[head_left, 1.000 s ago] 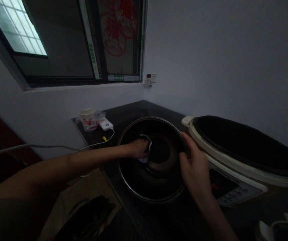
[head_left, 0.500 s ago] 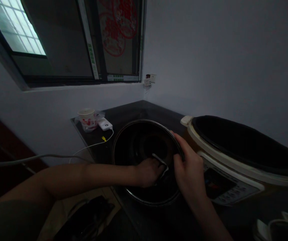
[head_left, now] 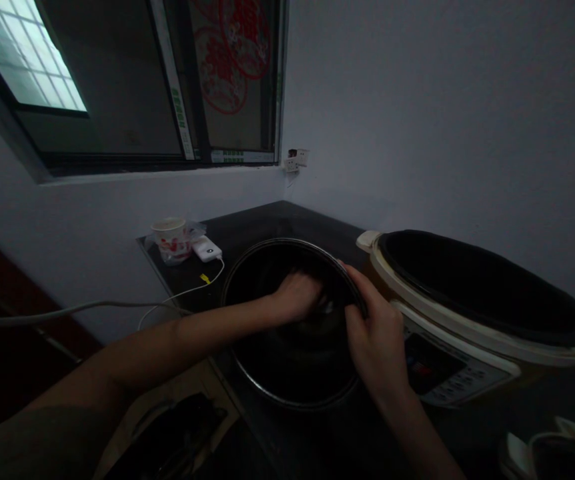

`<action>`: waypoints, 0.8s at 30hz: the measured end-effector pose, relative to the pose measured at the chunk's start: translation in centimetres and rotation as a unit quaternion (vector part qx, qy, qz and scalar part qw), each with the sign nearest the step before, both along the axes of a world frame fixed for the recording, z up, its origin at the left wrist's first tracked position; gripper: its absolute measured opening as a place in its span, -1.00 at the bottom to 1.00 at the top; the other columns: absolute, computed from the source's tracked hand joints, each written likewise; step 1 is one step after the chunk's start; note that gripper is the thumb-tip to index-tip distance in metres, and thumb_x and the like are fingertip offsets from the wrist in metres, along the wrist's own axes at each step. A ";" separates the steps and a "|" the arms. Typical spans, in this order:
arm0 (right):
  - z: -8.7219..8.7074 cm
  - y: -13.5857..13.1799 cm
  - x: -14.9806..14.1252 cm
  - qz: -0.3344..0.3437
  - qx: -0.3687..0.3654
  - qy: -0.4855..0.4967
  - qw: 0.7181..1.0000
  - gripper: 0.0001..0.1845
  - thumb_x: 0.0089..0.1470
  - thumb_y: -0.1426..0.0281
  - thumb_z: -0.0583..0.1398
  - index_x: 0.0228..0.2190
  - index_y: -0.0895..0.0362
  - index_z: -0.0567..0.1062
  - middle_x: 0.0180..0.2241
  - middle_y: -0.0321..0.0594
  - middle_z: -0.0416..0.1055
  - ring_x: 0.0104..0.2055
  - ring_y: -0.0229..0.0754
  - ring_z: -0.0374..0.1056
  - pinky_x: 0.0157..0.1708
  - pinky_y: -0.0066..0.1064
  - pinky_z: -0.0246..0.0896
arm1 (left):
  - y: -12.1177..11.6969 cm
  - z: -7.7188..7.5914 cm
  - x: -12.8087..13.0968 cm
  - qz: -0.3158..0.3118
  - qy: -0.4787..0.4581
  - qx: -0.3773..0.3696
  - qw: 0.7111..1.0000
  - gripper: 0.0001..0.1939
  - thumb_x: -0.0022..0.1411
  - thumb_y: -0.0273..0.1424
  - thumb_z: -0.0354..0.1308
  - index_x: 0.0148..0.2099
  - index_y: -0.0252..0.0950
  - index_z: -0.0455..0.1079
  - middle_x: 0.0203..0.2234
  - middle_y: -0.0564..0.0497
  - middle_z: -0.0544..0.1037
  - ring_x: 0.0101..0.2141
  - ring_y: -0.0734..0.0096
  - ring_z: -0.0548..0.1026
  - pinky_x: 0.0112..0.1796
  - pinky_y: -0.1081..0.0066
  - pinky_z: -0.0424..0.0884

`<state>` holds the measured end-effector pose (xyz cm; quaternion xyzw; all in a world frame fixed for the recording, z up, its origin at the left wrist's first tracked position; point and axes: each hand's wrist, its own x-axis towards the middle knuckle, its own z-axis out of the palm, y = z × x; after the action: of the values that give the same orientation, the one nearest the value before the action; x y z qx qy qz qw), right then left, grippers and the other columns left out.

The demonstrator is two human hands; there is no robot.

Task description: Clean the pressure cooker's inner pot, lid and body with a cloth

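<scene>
A round dark inner pot (head_left: 267,380) with a metal rim stands tilted on the black counter. My left hand (head_left: 295,295) is inside it, fingers curled against the far inner wall; the pale cloth it held a moment ago is hidden beneath it. My right hand (head_left: 375,337) is closed over the pot's right rim, thumb inside and fingers outside. Just right of the pot sits the cream electric cooker body (head_left: 447,347), lid off, with its dark cavity showing.
At the back left of the black counter (head_left: 267,223) stand a paper cup (head_left: 170,235) in a plastic bag and a white power bank (head_left: 206,250) with a white cable (head_left: 117,305) trailing left. A wall socket (head_left: 295,160) is in the corner. Another appliance part (head_left: 552,453) lies bottom right.
My left hand swept from the pot's left wall down to its near side, then up to the far right wall. The right hand kept its hold on the rim.
</scene>
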<state>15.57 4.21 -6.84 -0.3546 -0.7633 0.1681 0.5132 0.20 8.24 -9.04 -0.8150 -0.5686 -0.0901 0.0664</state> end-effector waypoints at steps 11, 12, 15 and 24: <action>-0.1 0.6 0.2 -0.026 -0.016 0.021 0.999 -0.44 -0.07 0.56 0.02 -0.02 0.11 0.47 -0.05 -0.18 0.51 -0.01 -0.07 0.43 0.01 -0.21 0.33 | -0.1 0.2 0.3 0.038 0.030 -0.022 0.999 -0.56 0.26 -0.37 0.01 0.16 -0.41 0.24 0.06 -0.32 0.38 0.02 -0.06 0.35 -0.01 0.01 0.29; -0.1 0.7 0.3 -0.026 -0.016 0.023 0.999 -0.44 -0.08 0.56 0.02 -0.02 0.11 0.47 -0.05 -0.18 0.51 -0.02 -0.07 0.43 0.01 -0.21 0.33 | -0.6 -0.3 0.9 0.012 0.039 -0.028 0.999 -0.55 0.25 -0.36 0.03 0.17 -0.36 0.23 0.06 -0.30 0.37 0.03 -0.06 0.34 -0.02 0.00 0.29; -0.2 1.0 0.3 -0.025 -0.012 0.027 0.999 -0.45 -0.08 0.56 0.03 -0.04 0.10 0.48 -0.07 -0.18 0.52 -0.03 -0.07 0.44 -0.03 -0.21 0.36 | -2.3 -2.4 2.1 -0.082 0.079 -0.042 0.993 -0.61 0.26 -0.34 0.02 0.11 -0.29 0.27 0.03 -0.25 0.37 0.02 -0.06 0.32 -0.06 -0.04 0.30; 0.1 0.5 0.1 0.000 -0.003 0.008 1.000 -0.51 0.01 0.58 0.02 -0.03 0.12 0.47 -0.08 -0.15 0.53 -0.05 -0.08 0.45 -0.06 -0.24 0.37 | -2.6 -2.0 1.4 -0.067 0.106 -0.035 0.991 -0.61 0.29 -0.37 -0.06 0.14 -0.35 0.23 0.02 -0.26 0.39 0.01 0.01 0.34 -0.04 0.06 0.27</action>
<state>15.70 4.69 -6.71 -0.3553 -0.7587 0.1730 0.5179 1.55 5.63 -11.00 -0.8582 -0.5049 0.0130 0.0917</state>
